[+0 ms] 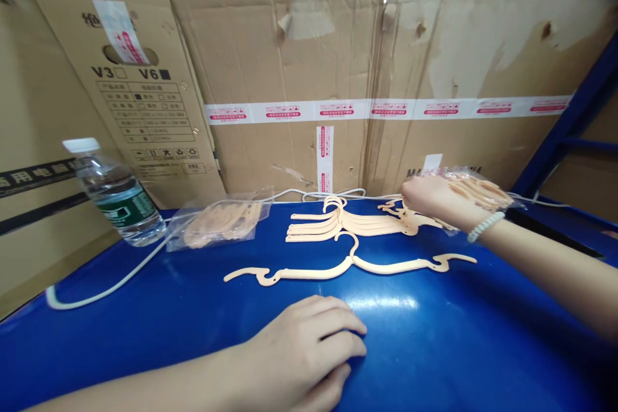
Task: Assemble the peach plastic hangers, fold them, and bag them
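Observation:
An unfolded beige folding clothes hanger lies on the blue tabletop, its hook toward the back. Behind it several more beige hangers lie together, their hooks overlapping. My left hand rests on the tabletop in front of the unfolded hanger, fingers loosely bent and a little apart, with nothing in them. At the back right my right hand reaches to the far end of the grouped hangers, beside a clear plastic bag of beige hanger pieces. Its fingers are hidden, so what it touches cannot be made out.
Another clear bag of beige pieces lies at the back left. A water bottle stands left of it. A white cable curves over the left side and along the back. Cardboard walls the rear; a blue frame stands right.

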The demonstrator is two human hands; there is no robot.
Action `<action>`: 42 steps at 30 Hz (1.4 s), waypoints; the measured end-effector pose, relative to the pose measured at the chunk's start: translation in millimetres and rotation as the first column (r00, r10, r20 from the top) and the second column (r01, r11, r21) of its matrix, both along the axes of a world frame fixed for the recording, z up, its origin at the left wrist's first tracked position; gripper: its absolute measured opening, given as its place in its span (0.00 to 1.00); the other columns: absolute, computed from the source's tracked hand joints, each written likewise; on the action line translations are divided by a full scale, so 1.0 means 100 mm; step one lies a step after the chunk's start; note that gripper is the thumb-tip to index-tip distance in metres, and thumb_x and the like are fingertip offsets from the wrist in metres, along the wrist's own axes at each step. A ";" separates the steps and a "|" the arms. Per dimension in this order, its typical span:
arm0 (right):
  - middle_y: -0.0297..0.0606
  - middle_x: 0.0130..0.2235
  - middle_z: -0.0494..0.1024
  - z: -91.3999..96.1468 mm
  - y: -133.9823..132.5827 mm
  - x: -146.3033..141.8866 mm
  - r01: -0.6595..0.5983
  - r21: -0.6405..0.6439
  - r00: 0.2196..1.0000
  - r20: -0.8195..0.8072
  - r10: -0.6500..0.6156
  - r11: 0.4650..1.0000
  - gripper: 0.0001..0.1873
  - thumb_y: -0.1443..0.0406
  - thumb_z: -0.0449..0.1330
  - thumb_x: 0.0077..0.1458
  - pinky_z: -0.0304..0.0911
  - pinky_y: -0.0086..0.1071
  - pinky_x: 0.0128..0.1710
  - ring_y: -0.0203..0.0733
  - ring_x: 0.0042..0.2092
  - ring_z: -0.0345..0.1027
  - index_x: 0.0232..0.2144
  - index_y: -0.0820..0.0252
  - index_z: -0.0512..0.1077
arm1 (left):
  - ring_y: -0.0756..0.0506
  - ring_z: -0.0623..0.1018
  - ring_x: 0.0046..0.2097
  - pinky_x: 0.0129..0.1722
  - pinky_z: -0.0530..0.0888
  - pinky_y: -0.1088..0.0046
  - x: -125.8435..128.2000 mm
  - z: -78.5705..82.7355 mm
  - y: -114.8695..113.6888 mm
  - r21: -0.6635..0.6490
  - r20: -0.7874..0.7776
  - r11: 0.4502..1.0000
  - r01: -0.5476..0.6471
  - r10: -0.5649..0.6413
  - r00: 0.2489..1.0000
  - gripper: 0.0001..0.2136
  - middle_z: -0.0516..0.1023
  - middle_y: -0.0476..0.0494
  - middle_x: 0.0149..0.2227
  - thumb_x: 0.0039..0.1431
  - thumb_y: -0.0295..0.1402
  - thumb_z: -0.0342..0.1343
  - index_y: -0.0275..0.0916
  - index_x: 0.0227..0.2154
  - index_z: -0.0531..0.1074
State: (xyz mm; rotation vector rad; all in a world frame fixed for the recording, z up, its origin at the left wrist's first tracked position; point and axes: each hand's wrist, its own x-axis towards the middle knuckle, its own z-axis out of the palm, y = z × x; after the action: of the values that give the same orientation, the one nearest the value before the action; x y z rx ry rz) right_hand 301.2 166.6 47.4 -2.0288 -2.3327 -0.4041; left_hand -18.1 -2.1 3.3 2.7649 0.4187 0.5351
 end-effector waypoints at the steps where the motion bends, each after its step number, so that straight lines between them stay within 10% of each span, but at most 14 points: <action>1: 0.55 0.35 0.80 0.06 -0.05 -0.02 -0.007 0.016 1.000 -0.027 0.008 1.000 0.09 0.67 0.60 0.60 0.68 0.42 0.38 0.53 0.40 0.75 0.30 0.69 0.76 | 0.38 0.76 0.51 0.53 0.72 0.61 0.00 0.00 0.00 -0.041 0.018 0.999 0.009 -0.009 1.000 0.14 0.79 0.34 0.50 0.58 0.23 0.50 0.35 0.46 0.73; 4: 0.48 0.33 0.81 0.19 -0.30 -0.18 -0.085 0.021 0.987 -0.135 0.087 0.996 0.10 0.65 0.58 0.60 0.66 0.35 0.33 0.49 0.36 0.75 0.31 0.63 0.78 | 0.40 0.77 0.49 0.53 0.72 0.61 0.02 0.00 0.03 -0.339 0.127 0.937 -0.081 0.131 0.983 0.14 0.80 0.37 0.47 0.58 0.24 0.52 0.38 0.46 0.73; 6: 0.37 0.31 0.81 0.20 -0.53 -0.37 -0.217 -0.037 0.938 -0.285 0.198 0.976 0.13 0.57 0.55 0.62 0.64 0.28 0.26 0.39 0.30 0.73 0.36 0.58 0.77 | 0.41 0.78 0.47 0.47 0.75 0.61 0.06 -0.01 0.08 -0.643 0.158 0.745 -0.178 0.356 0.921 0.14 0.79 0.37 0.46 0.59 0.30 0.54 0.39 0.48 0.71; 8: 0.36 0.26 0.77 0.14 -0.78 -0.61 -0.440 -0.145 0.665 -0.716 0.212 0.886 0.14 0.55 0.57 0.59 0.59 0.27 0.20 0.35 0.22 0.67 0.33 0.60 0.74 | 0.41 0.79 0.44 0.38 0.78 0.65 0.09 -0.02 0.12 -0.862 0.120 0.479 -0.166 0.511 0.851 0.19 0.76 0.36 0.49 0.58 0.37 0.57 0.39 0.51 0.67; 10: 0.32 0.23 0.74 0.05 -1.03 -0.85 -0.604 -0.172 0.408 -0.906 0.116 0.778 0.13 0.55 0.61 0.54 0.58 0.25 0.18 0.32 0.20 0.62 0.30 0.60 0.72 | 0.43 0.80 0.40 0.31 0.77 0.70 0.11 -0.03 0.13 -0.943 0.107 0.322 -0.084 0.534 0.839 0.21 0.75 0.35 0.49 0.56 0.42 0.60 0.38 0.50 0.68; 15: 0.31 0.23 0.73 -0.12 -1.38 -1.23 -0.693 -0.144 0.171 -0.985 -0.032 0.706 0.15 0.56 0.66 0.50 0.59 0.24 0.19 0.31 0.21 0.62 0.26 0.60 0.68 | 0.47 0.77 0.34 0.24 0.73 0.79 0.09 -0.03 0.07 -0.957 0.154 0.289 0.000 0.512 0.845 0.16 0.78 0.42 0.34 0.56 0.45 0.63 0.35 0.35 0.74; 19: 0.35 0.26 0.75 -0.13 -1.23 -1.13 -0.623 -0.077 0.260 -0.959 0.113 0.778 0.21 0.50 0.53 0.62 0.60 0.27 0.21 0.35 0.24 0.66 0.30 0.60 0.71 | 0.49 0.76 0.32 0.25 0.73 0.79 0.06 0.00 0.03 -0.965 0.136 0.263 -0.022 0.568 0.812 0.16 0.78 0.44 0.31 0.55 0.45 0.63 0.35 0.30 0.74; 23: 0.42 0.32 0.78 -0.20 -0.87 -0.74 -0.461 0.196 0.732 -0.468 0.496 0.865 0.14 0.60 0.52 0.63 0.64 0.35 0.34 0.45 0.34 0.71 0.34 0.61 0.74 | 0.49 0.75 0.34 0.26 0.72 0.79 0.04 0.08 0.04 -0.960 0.127 0.271 -0.066 0.635 0.762 0.15 0.77 0.44 0.32 0.57 0.44 0.63 0.35 0.28 0.73; 25: 0.47 0.39 0.79 -0.31 -0.72 -0.55 -0.452 0.235 0.830 -0.243 0.502 0.861 0.10 0.67 0.54 0.60 0.65 0.40 0.41 0.52 0.42 0.71 0.39 0.62 0.75 | 0.48 0.74 0.36 0.27 0.72 0.80 0.02 0.11 0.04 -0.965 0.117 0.253 -0.069 0.652 0.749 0.15 0.76 0.44 0.33 0.57 0.44 0.63 0.35 0.29 0.74; 32: 0.46 0.37 0.76 -0.57 -0.57 -0.36 -0.485 0.181 0.834 -0.197 0.515 0.856 0.09 0.67 0.54 0.62 0.66 0.40 0.42 0.51 0.41 0.71 0.33 0.61 0.74 | 0.52 0.73 0.31 0.26 0.69 0.82 0.01 0.14 0.12 -0.991 0.107 0.133 0.022 0.679 0.726 0.16 0.74 0.49 0.31 0.55 0.45 0.65 0.35 0.30 0.73; 42: 0.40 0.32 0.79 -0.26 -0.90 -0.21 -0.421 0.287 0.668 -0.544 0.508 0.860 0.09 0.57 0.56 0.60 0.70 0.35 0.33 0.46 0.33 0.75 0.32 0.55 0.68 | 0.53 0.77 0.29 0.29 0.72 0.83 -0.36 0.07 0.24 -0.985 0.167 0.154 0.071 0.811 0.560 0.12 0.77 0.49 0.27 0.55 0.37 0.69 0.35 0.32 0.72</action>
State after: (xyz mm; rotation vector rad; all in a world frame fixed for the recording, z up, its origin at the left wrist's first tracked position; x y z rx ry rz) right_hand 280.4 76.3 21.5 -1.1580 -2.1865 0.1063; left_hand -53.9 22.4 10.2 0.9884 0.9471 0.9933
